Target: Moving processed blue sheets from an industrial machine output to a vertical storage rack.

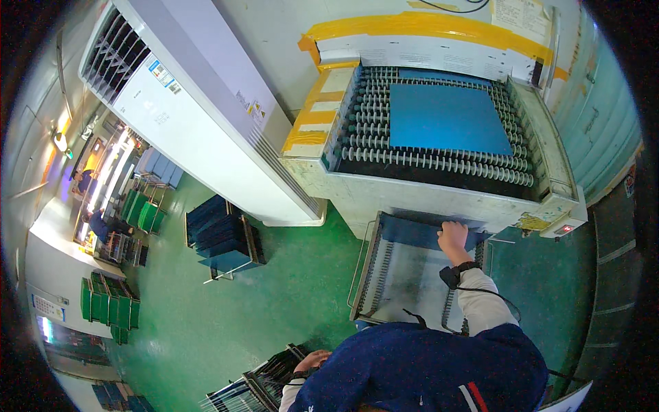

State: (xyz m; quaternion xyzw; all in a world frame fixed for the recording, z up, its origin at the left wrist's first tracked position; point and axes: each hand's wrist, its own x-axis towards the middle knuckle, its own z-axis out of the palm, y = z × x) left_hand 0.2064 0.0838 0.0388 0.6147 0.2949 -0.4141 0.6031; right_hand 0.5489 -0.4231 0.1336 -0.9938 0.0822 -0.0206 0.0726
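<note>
My right hand is curled over the upper edge of a dark blue panel. That panel stands in a slotted metal rack in front of the roller machine. A brighter blue sheet lies flat on the machine's rows of white rollers. At the lower left, my left hand is beside the top of another rack holding dark, thin panels. Its fingers are partly hidden, so their grip is unclear.
A tall white air conditioner stands left of the roller machine. On the green floor is a rack of dark panels. Green racks line the left side, and a person sits farther back.
</note>
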